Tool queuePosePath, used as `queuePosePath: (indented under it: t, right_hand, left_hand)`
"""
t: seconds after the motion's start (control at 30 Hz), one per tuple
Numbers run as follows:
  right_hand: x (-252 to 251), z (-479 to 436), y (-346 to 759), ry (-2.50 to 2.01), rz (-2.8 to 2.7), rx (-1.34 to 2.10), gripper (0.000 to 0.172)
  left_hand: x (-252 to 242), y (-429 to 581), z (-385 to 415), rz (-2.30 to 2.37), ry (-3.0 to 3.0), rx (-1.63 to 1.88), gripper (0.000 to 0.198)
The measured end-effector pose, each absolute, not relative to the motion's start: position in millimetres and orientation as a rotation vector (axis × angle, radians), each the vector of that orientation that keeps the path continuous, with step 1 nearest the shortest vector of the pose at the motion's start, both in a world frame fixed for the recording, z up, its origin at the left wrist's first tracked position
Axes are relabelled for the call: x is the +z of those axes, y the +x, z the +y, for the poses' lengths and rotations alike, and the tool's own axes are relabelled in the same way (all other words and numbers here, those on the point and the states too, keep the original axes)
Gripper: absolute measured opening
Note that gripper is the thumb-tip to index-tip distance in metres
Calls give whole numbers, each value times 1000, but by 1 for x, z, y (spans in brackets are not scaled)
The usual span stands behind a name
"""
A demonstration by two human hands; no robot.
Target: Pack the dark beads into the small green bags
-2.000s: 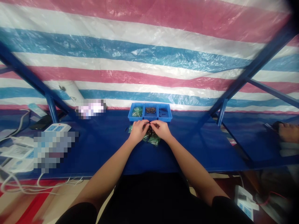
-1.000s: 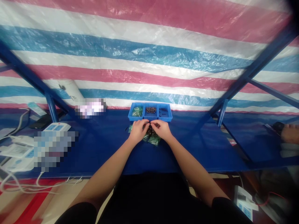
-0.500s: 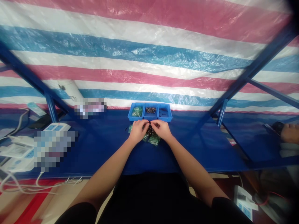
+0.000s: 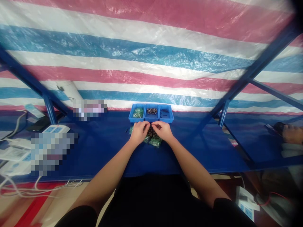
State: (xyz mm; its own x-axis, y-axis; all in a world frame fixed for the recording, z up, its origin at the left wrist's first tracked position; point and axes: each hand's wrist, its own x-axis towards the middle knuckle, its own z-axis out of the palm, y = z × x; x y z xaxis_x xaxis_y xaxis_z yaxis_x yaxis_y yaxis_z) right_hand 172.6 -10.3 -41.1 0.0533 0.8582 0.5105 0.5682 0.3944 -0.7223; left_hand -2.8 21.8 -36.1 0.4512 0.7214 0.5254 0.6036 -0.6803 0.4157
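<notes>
My left hand (image 4: pixel 138 132) and my right hand (image 4: pixel 163 131) meet fingertip to fingertip over a small heap of dark parts (image 4: pixel 151 132) and green pieces (image 4: pixel 155 142) on the blue table (image 4: pixel 101 151). Both hands are closed in a pinch on something too small to make out. Just beyond them stands a blue tray with three compartments (image 4: pixel 151 119): green pieces on the left, dark speckled parts in the middle, black parts on the right.
White power strips (image 4: pixel 55 129) and cables lie at the left of the table. Blue frame posts (image 4: pixel 48 110) rise left and right against a striped tarp. Another person's hand (image 4: pixel 292 134) rests at the far right.
Almost nothing differs. My fingertips have shifted slightly over the heap and the view has drifted a little.
</notes>
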Motion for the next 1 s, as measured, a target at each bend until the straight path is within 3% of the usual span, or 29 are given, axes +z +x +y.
queuePosePath:
  t: [1.0]
  right_hand:
    - [-38, -11, 174, -1247, -1576, 413, 22]
  left_hand:
    - [-37, -3, 23, 1147, 2490, 1051, 19]
